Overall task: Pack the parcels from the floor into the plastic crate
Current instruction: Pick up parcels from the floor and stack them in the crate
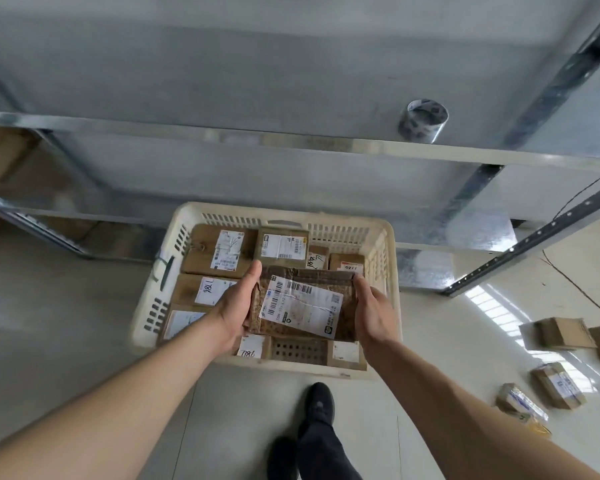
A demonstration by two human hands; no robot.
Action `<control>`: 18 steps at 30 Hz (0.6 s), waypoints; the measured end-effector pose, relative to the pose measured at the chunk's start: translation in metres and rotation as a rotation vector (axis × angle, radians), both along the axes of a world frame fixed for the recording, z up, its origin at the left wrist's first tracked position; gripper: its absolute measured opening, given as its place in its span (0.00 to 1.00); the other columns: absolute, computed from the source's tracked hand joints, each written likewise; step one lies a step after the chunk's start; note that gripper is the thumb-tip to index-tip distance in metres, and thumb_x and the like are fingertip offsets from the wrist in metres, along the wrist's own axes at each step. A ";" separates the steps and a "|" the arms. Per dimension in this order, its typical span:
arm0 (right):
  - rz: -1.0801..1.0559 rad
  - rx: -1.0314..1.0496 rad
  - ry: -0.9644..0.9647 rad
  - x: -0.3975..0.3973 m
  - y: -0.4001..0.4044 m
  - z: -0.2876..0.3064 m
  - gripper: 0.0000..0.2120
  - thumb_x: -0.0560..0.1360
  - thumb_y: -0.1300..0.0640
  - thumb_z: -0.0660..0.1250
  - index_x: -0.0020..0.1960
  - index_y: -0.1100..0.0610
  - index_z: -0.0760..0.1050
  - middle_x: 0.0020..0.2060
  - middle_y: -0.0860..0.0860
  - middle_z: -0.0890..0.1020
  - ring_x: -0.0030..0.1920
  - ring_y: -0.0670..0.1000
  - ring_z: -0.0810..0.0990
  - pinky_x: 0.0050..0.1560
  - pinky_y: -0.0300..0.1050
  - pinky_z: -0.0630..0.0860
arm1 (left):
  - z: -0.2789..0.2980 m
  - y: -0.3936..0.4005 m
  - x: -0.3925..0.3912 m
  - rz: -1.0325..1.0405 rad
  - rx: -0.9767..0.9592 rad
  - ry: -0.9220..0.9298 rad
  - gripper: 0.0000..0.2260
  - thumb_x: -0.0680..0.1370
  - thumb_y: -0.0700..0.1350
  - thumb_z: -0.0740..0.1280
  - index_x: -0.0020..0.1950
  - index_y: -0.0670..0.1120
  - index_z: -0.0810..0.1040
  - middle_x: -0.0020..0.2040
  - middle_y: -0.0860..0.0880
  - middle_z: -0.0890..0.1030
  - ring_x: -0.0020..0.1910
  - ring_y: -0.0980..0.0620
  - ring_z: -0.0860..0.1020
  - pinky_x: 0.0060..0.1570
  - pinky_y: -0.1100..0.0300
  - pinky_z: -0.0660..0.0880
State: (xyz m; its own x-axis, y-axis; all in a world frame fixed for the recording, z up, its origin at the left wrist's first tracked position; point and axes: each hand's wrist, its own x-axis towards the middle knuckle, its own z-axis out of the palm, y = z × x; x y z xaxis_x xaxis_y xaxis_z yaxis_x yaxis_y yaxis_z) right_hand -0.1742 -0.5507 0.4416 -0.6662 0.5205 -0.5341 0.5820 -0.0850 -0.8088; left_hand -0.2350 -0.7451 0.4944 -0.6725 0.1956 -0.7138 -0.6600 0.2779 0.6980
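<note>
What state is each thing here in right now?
Plastic crate: on the floor, partly filled with parcels.
Held parcel: gripped over the crate, label up.
Left hand: holds the parcel's left edge.
Right hand: holds its right edge.
Floor parcels: unpacked, at right.
Tape roll: on the shelf.

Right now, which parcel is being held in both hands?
The flat brown parcel with the big white label, over the crate; the other parcels lie untouched.

brown parcel (302,306) above cream crate (388,244), labelled
</note>
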 end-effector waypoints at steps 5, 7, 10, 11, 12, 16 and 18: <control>0.096 0.026 -0.053 -0.025 -0.001 -0.019 0.28 0.76 0.31 0.58 0.47 0.53 0.82 0.44 0.51 0.86 0.47 0.55 0.85 0.55 0.59 0.82 | -0.019 -0.004 -0.021 0.031 -0.017 -0.037 0.22 0.81 0.65 0.47 0.47 0.57 0.76 0.36 0.57 0.83 0.47 0.54 0.79 0.41 0.59 0.72; 0.105 0.004 -0.091 -0.029 -0.003 -0.034 0.32 0.72 0.25 0.58 0.48 0.53 0.82 0.44 0.51 0.87 0.48 0.56 0.85 0.55 0.61 0.82 | -0.029 -0.007 -0.022 0.029 -0.025 -0.072 0.22 0.80 0.66 0.47 0.48 0.58 0.77 0.44 0.55 0.83 0.55 0.49 0.79 0.49 0.56 0.73; 0.125 -0.010 -0.146 -0.030 -0.008 -0.056 0.38 0.66 0.20 0.56 0.50 0.51 0.82 0.47 0.52 0.86 0.50 0.57 0.84 0.56 0.63 0.81 | -0.045 -0.013 -0.023 0.033 -0.045 -0.132 0.22 0.80 0.67 0.47 0.55 0.58 0.76 0.61 0.52 0.79 0.64 0.44 0.74 0.63 0.47 0.67; 0.134 -0.012 -0.163 -0.029 -0.009 -0.063 0.38 0.65 0.19 0.56 0.50 0.50 0.82 0.47 0.51 0.86 0.50 0.57 0.84 0.56 0.63 0.81 | -0.051 -0.015 -0.023 0.037 -0.042 -0.143 0.21 0.79 0.67 0.47 0.54 0.59 0.76 0.62 0.53 0.77 0.61 0.46 0.76 0.63 0.46 0.66; 0.142 -0.007 -0.175 -0.028 -0.011 -0.067 0.38 0.65 0.19 0.56 0.50 0.50 0.82 0.46 0.51 0.86 0.50 0.56 0.84 0.55 0.62 0.81 | -0.061 -0.017 -0.024 0.042 -0.042 -0.155 0.21 0.79 0.67 0.47 0.52 0.59 0.75 0.61 0.55 0.77 0.57 0.48 0.76 0.62 0.47 0.67; 0.150 0.004 -0.224 -0.025 -0.018 -0.085 0.33 0.70 0.24 0.56 0.51 0.50 0.83 0.45 0.50 0.85 0.46 0.52 0.82 0.51 0.54 0.81 | -0.092 -0.024 -0.028 0.039 -0.054 -0.189 0.25 0.78 0.67 0.49 0.67 0.56 0.71 0.68 0.49 0.74 0.70 0.43 0.69 0.69 0.41 0.61; 0.143 -0.003 -0.258 -0.023 -0.023 -0.101 0.34 0.70 0.24 0.56 0.53 0.50 0.82 0.46 0.50 0.85 0.48 0.52 0.83 0.53 0.55 0.81 | -0.116 -0.029 -0.029 0.023 -0.049 -0.207 0.32 0.76 0.71 0.51 0.75 0.56 0.64 0.75 0.46 0.67 0.74 0.41 0.64 0.72 0.36 0.58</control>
